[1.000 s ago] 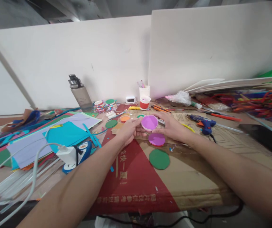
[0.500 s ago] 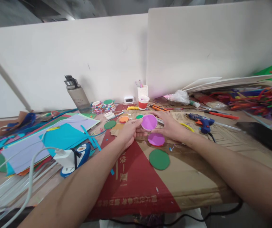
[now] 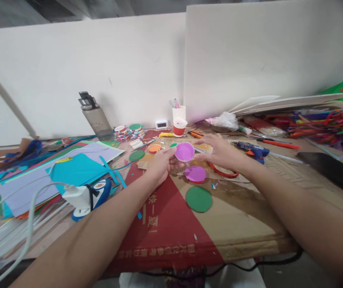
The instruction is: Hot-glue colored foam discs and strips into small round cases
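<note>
My left hand (image 3: 161,164) pinches the left edge of a shallow round purple piece with a pale rim (image 3: 184,152), held tilted above the cardboard. My right hand (image 3: 218,151) hovers just right of it, fingers apart and thumb toward the rim, with a small gap showing. Below lies a purple disc with a red edge (image 3: 195,174). Nearer to me rests a flat green disc (image 3: 198,199). Under my right hand shows a red loop handle (image 3: 224,172); the rest of that tool is partly hidden.
A small orange round piece (image 3: 154,149) and another green disc (image 3: 137,155) lie to the left. Behind stand a red-and-white paper cup (image 3: 179,129) and a grey bottle (image 3: 96,118). A blue glue gun (image 3: 257,153) and a black phone-like slab (image 3: 330,170) lie right; coloured paper (image 3: 78,172) lies left.
My right hand has drawn slightly right, away from the purple piece's rim. The piece stays in my left hand. The red loop handle now shows beneath my right hand.
</note>
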{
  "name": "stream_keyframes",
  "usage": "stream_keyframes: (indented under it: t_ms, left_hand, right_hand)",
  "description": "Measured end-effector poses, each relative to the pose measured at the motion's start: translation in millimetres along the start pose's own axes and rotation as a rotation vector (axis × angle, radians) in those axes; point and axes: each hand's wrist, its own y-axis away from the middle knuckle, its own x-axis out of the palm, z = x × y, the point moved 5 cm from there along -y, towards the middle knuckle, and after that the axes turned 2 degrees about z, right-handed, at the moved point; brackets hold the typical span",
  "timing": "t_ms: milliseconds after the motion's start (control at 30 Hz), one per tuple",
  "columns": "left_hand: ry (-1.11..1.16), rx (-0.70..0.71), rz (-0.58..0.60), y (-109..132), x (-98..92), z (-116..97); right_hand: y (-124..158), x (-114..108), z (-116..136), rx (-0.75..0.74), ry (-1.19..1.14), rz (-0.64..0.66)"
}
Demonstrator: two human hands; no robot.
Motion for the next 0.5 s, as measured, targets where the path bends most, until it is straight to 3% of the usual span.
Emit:
stream_keyframes:
  t_ms: [100,267,500]
  left_hand:
    - [0.006,0.049,-0.063,-1.0,-3.8,-1.9]
    - [0.005,0.101,-0.105,1.3,-5.2,-8.9]
    - [-0.031,0.056,-0.132,2.7,-3.6,-6.6]
  right_hand:
    - [3.0,-3.7,7.3,-0.058,0.004,0.089]
    - [13.3,9.7,20.8,-0.148,-0.017,0.285]
    - [20.4,22.0,28.0,-0.138,-0.03,0.396]
